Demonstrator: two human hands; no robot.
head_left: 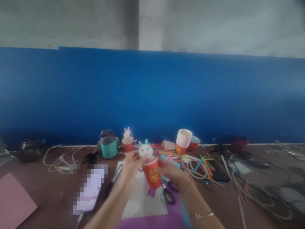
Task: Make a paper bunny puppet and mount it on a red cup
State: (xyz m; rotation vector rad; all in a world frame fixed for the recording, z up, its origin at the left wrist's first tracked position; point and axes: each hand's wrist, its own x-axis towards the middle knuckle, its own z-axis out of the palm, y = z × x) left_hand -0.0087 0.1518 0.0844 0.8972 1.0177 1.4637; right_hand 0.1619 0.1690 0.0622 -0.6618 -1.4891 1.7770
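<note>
You are holding the paper face (145, 150) with your left hand (130, 165) beside the rim of the red cup (152, 176), which your right hand (172, 171) is gripping above the worktop (53, 200), its yellow lettering showing too blurred to read.

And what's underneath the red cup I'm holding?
Below the red cup, a small purple piece and white paper show, with a purple sheet under the paper's lower edge. Whatever the cup and paper cover can't be seen.

cup (152, 178) between hands (132, 163), above paper (140, 206); phone (89, 192) left, scissors (165, 190) right, flask (109, 149) behind left, cup stack (184, 140) behind right
</note>
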